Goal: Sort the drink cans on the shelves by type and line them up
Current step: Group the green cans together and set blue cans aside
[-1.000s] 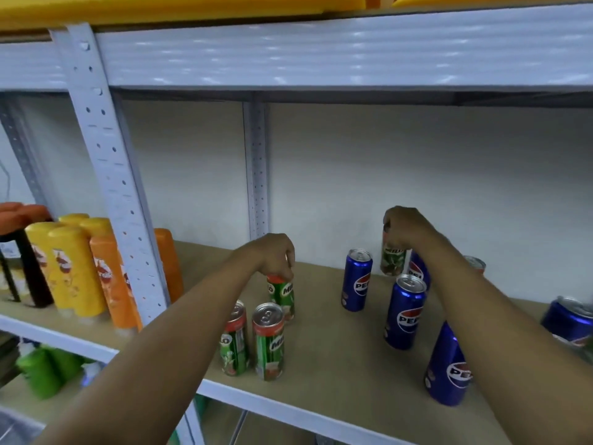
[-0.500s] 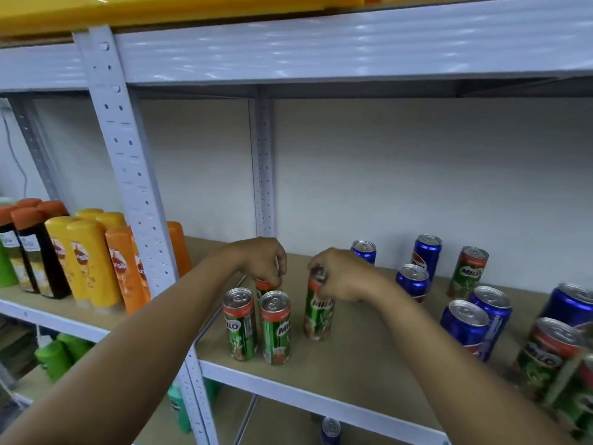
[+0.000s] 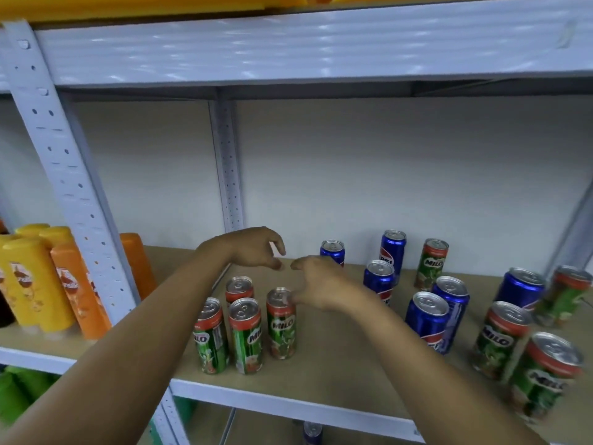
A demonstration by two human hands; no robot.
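Green Milo cans (image 3: 245,335) stand grouped just below your left hand (image 3: 253,248), so the type stays together. Your right hand (image 3: 316,284) hangs loosely spread, thumb touching the newest Milo can (image 3: 281,322); your left hovers relaxed, empty. Right of your right hand, Pepsi cans (image 3: 428,319) and stray Milos await sorting.

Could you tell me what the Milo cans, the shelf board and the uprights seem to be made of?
Milo cans: likely aluminium, shiny silver tops with pull tabs, glossy printed sides. Shelf board: probably fibreboard or wood, matt tan. Uprights: likely painted steel, pale with punched holes.
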